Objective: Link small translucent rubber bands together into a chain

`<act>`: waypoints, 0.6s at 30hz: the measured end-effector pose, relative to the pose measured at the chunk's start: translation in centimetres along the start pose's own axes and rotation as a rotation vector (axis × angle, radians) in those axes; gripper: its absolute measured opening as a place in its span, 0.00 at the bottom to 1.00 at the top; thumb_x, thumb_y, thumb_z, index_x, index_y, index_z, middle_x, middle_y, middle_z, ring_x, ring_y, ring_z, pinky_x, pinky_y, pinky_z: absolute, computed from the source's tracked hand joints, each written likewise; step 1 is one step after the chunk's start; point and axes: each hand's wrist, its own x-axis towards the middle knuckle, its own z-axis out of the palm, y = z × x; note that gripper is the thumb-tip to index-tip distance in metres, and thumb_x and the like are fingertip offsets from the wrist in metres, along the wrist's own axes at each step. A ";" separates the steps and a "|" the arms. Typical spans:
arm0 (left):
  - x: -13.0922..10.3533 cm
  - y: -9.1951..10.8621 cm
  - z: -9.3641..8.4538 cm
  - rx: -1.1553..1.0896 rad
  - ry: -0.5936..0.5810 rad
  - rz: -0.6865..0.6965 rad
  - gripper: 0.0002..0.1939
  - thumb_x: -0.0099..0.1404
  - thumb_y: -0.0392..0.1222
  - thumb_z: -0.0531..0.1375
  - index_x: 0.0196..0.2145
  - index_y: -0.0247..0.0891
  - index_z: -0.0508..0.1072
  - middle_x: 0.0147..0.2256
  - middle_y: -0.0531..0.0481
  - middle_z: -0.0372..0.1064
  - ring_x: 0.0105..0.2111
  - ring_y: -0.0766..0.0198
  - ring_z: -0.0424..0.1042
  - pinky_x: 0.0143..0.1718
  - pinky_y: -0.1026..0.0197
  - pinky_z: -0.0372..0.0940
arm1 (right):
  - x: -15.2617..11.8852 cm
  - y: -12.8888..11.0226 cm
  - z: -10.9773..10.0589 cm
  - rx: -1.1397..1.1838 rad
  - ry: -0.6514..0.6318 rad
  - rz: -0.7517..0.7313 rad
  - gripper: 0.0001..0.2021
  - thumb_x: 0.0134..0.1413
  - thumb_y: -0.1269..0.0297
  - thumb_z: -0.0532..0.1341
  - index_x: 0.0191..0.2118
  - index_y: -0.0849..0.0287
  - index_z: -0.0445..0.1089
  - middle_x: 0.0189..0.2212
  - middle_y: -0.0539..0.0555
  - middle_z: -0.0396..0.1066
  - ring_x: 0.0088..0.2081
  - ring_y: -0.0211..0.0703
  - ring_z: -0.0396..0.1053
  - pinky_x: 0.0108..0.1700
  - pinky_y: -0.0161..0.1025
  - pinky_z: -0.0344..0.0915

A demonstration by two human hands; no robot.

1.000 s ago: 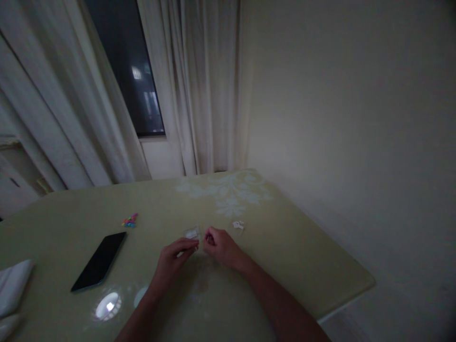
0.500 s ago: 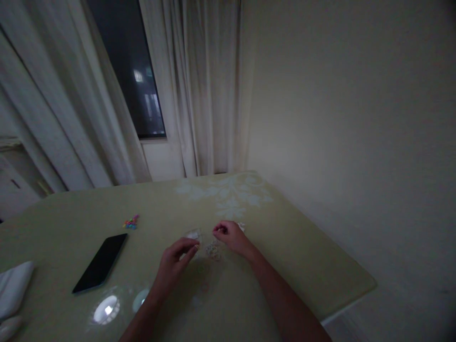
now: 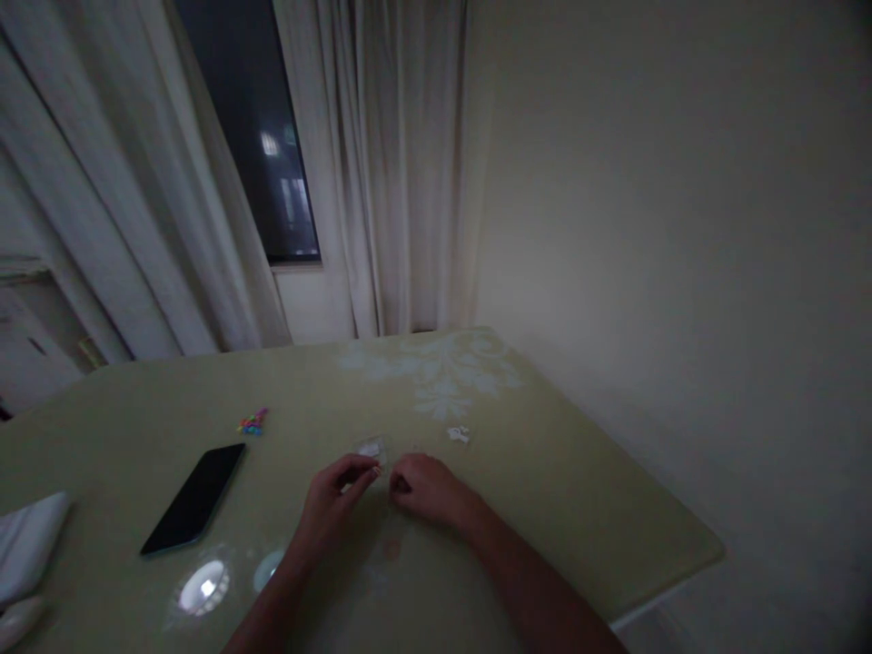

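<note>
My left hand [image 3: 335, 493] is pinched just above the table, its thumb and forefinger closed on a tiny pale piece [image 3: 377, 470]. Close to its right, my right hand [image 3: 426, 488] has curled fingers turned down toward the table; whatever they hold, if anything, is hidden. The two hands are a small gap apart. A small clear plastic bag [image 3: 371, 448] lies just behind my left fingertips. Beyond my right hand sits a little group of white pieces [image 3: 459, 434]. The small pile between the hands is now covered by my right hand.
A black phone [image 3: 194, 500] lies left of my hands, with a cluster of small coloured pieces [image 3: 252, 422] behind it. A white object [image 3: 31, 545] is at the left edge. The green table [image 3: 579, 490] meets the wall on the right.
My right hand has moved down and left, closer to my left hand, covering the small pile and uncovering the white pieces behind. My left hand has barely moved.
</note>
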 end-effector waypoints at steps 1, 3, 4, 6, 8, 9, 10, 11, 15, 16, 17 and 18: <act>0.0 0.1 0.0 0.001 0.000 -0.006 0.13 0.60 0.52 0.67 0.32 0.39 0.82 0.31 0.46 0.82 0.32 0.54 0.81 0.35 0.58 0.75 | -0.1 -0.3 0.1 -0.046 -0.015 0.005 0.06 0.51 0.69 0.66 0.35 0.57 0.81 0.34 0.55 0.79 0.34 0.45 0.72 0.36 0.36 0.61; 0.0 0.2 0.0 0.001 -0.009 -0.010 0.13 0.60 0.52 0.67 0.32 0.39 0.82 0.31 0.46 0.82 0.32 0.54 0.81 0.35 0.57 0.75 | -0.3 -0.7 0.2 -0.115 -0.042 -0.008 0.05 0.51 0.67 0.65 0.34 0.58 0.79 0.34 0.56 0.78 0.33 0.46 0.72 0.36 0.37 0.62; 0.0 0.2 0.0 0.003 -0.018 -0.005 0.12 0.60 0.52 0.67 0.32 0.39 0.83 0.31 0.46 0.82 0.32 0.54 0.81 0.35 0.57 0.75 | -0.4 -0.8 0.2 -0.139 -0.045 -0.022 0.05 0.52 0.65 0.65 0.34 0.59 0.79 0.34 0.57 0.78 0.33 0.46 0.71 0.36 0.38 0.62; 0.0 0.1 -0.2 0.000 -0.036 0.020 0.11 0.60 0.50 0.68 0.33 0.40 0.84 0.32 0.45 0.82 0.33 0.53 0.81 0.36 0.57 0.75 | -0.3 -0.6 0.1 -0.127 -0.020 -0.031 0.06 0.53 0.64 0.65 0.35 0.59 0.77 0.34 0.57 0.76 0.33 0.46 0.70 0.36 0.38 0.62; 0.1 -0.1 -0.3 -0.015 -0.058 0.058 0.09 0.60 0.48 0.68 0.32 0.41 0.85 0.32 0.45 0.82 0.34 0.53 0.81 0.37 0.57 0.75 | -0.1 -0.2 -0.1 0.005 0.037 0.001 0.05 0.53 0.65 0.65 0.36 0.59 0.76 0.33 0.54 0.74 0.33 0.43 0.68 0.35 0.36 0.60; 0.1 -0.1 -0.4 -0.025 -0.066 0.077 0.09 0.60 0.47 0.68 0.32 0.41 0.85 0.33 0.45 0.82 0.35 0.53 0.81 0.37 0.58 0.75 | 0.1 0.1 -0.2 0.115 0.064 0.024 0.05 0.53 0.66 0.65 0.35 0.59 0.75 0.31 0.52 0.72 0.32 0.41 0.66 0.34 0.35 0.59; 0.1 -0.2 -0.5 -0.035 -0.072 0.096 0.08 0.60 0.47 0.68 0.32 0.41 0.85 0.33 0.45 0.82 0.35 0.54 0.81 0.37 0.58 0.74 | 0.3 0.3 -0.3 0.240 0.085 0.040 0.04 0.54 0.67 0.64 0.35 0.59 0.75 0.29 0.49 0.70 0.31 0.39 0.65 0.33 0.34 0.58; 0.1 -0.2 -0.5 -0.043 -0.077 0.109 0.08 0.59 0.46 0.68 0.31 0.41 0.85 0.33 0.45 0.81 0.35 0.54 0.81 0.37 0.58 0.74 | 0.4 0.4 -0.3 0.363 0.098 0.048 0.03 0.54 0.67 0.64 0.35 0.60 0.74 0.27 0.48 0.68 0.30 0.37 0.63 0.32 0.33 0.57; -0.1 -0.2 -0.3 -0.050 -0.085 0.102 0.08 0.59 0.45 0.68 0.33 0.40 0.86 0.32 0.44 0.82 0.33 0.53 0.80 0.35 0.58 0.74 | 0.8 0.6 0.2 0.678 0.062 0.034 0.03 0.56 0.68 0.63 0.34 0.61 0.73 0.24 0.45 0.63 0.27 0.34 0.57 0.29 0.32 0.54; -0.2 -0.2 -0.2 -0.047 -0.086 0.099 0.08 0.60 0.45 0.68 0.34 0.40 0.86 0.33 0.44 0.82 0.33 0.53 0.80 0.35 0.58 0.74 | 0.8 0.5 0.4 0.711 0.053 0.036 0.03 0.56 0.67 0.64 0.34 0.61 0.73 0.24 0.45 0.63 0.27 0.34 0.57 0.29 0.32 0.53; -0.2 -0.1 -0.2 -0.043 -0.086 0.105 0.08 0.61 0.44 0.67 0.34 0.41 0.85 0.33 0.44 0.82 0.34 0.53 0.80 0.36 0.58 0.74 | 0.8 0.5 0.5 0.733 0.044 0.041 0.04 0.56 0.66 0.64 0.34 0.61 0.74 0.24 0.45 0.63 0.27 0.34 0.57 0.29 0.32 0.53; -0.2 -0.1 -0.2 -0.040 -0.088 0.119 0.07 0.61 0.45 0.67 0.34 0.41 0.85 0.33 0.44 0.82 0.34 0.53 0.80 0.36 0.58 0.74 | 0.9 0.4 0.5 0.749 0.035 0.044 0.04 0.56 0.65 0.65 0.35 0.61 0.75 0.24 0.45 0.63 0.26 0.34 0.57 0.29 0.32 0.53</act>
